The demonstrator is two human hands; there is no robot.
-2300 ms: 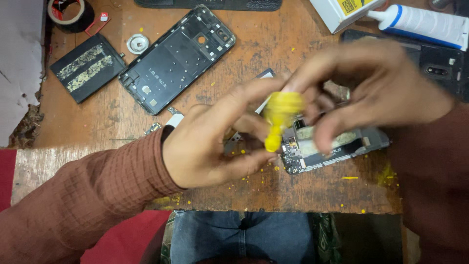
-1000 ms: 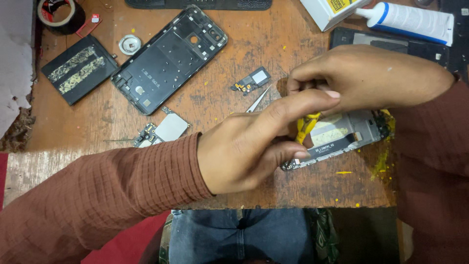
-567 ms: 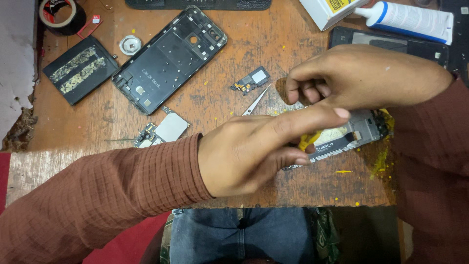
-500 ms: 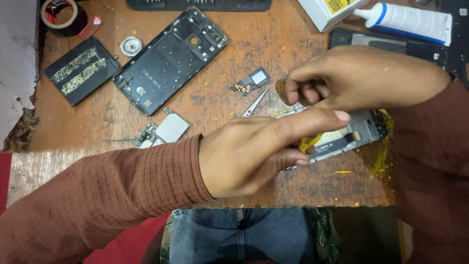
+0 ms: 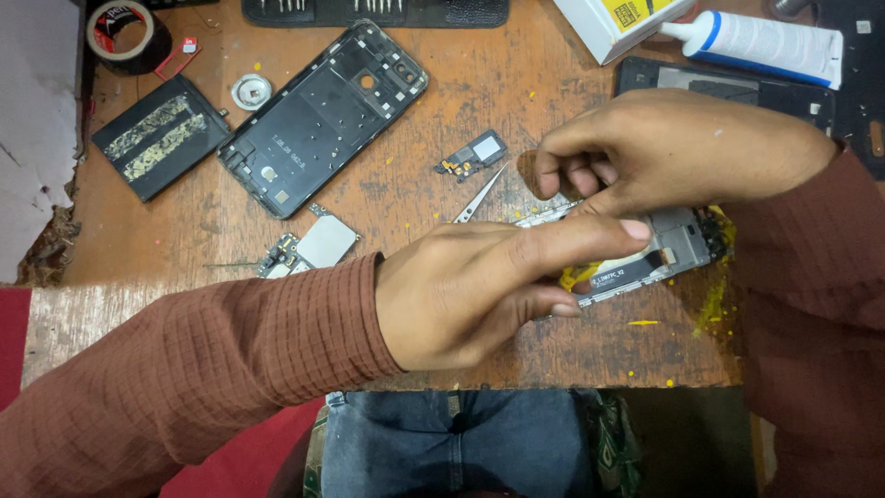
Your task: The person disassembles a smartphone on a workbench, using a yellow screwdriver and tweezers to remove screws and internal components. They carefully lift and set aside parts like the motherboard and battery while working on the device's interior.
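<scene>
Pressing down near the front edge of the wooden table (image 5: 387,198), the left hand (image 5: 479,286) is pinching yellow putty (image 5: 579,274) against the opened phone (image 5: 664,254), whose long axis is running left-right, while the curled right hand (image 5: 664,152) is steadying it from behind.

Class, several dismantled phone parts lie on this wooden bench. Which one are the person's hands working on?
The silver-grey phone frame with yellow residue, beneath both hands; the black phone housing and black battery lie untouched at upper left.
</scene>
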